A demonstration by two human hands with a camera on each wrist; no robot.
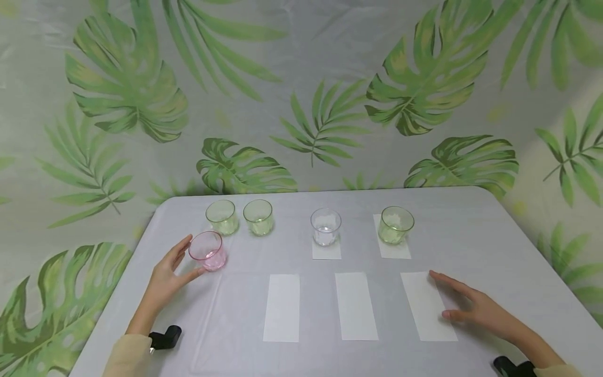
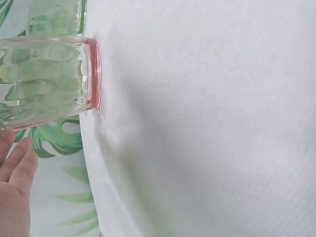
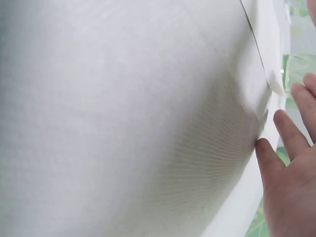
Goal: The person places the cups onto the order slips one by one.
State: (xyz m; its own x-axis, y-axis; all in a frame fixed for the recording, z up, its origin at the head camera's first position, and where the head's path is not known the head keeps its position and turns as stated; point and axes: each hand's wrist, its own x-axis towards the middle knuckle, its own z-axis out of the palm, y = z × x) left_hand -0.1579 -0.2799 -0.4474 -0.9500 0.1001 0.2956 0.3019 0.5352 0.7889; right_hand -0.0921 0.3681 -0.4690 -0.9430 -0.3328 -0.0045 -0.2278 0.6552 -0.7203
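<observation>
A pink-tinted glass (image 1: 209, 252) stands upright at the left of the white table. My left hand (image 1: 166, 280) is beside it, fingers at its left side and thumb near its front, spread rather than curled round it. In the left wrist view the fingertips (image 2: 22, 160) lie close to the glass (image 2: 49, 81); whether they touch it I cannot tell. My right hand (image 1: 485, 311) hovers or rests at the right edge of a white paper rectangle (image 1: 426, 309), its fingers extended and holding nothing. The right wrist view shows its fingers (image 3: 291, 133) near the tabletop.
Two green glasses (image 1: 221, 217) stand behind the pink one. A clear glass (image 1: 325, 228) and another green glass (image 1: 396, 225) stand on paper pieces at the back. Two more white papers (image 1: 281, 309) lie in the front row. Leaf-patterned cloth (image 1: 245, 167) hangs behind the table.
</observation>
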